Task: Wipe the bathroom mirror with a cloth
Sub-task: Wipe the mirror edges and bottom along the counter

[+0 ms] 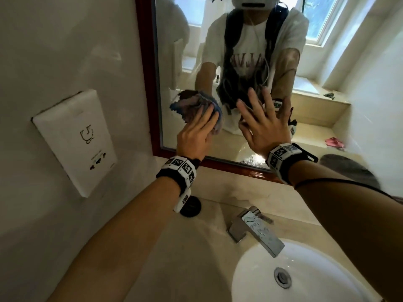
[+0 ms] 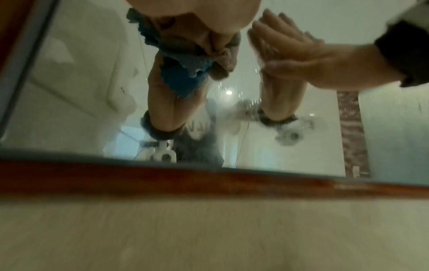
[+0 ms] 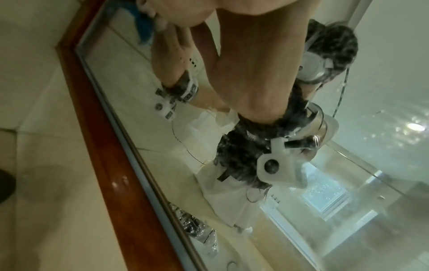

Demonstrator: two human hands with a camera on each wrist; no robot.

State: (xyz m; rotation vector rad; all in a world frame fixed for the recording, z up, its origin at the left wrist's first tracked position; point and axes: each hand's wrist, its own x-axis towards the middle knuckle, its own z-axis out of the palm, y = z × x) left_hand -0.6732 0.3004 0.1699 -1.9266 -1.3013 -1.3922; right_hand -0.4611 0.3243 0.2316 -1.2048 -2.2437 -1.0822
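The mirror (image 1: 327,83) hangs in a red-brown wooden frame (image 1: 150,83) above the counter. My left hand (image 1: 202,125) holds a bunched blue and grey cloth (image 1: 192,105) against the glass near the lower left corner. In the left wrist view the fingers curl into the cloth (image 2: 162,42), whose reflection shows just below it. My right hand (image 1: 263,118) lies flat on the glass to the right of the cloth, fingers spread and holding nothing; it also appears in the left wrist view (image 2: 290,51). The right wrist view shows only the heel of the right hand (image 3: 185,11) against the mirror (image 3: 348,110).
A chrome faucet (image 1: 255,229) and a white basin (image 1: 305,280) sit in the beige counter (image 1: 185,258) below my arms. A white dispenser box (image 1: 76,140) is fixed to the wall left of the mirror. A black round object (image 1: 192,207) rests under my left wrist.
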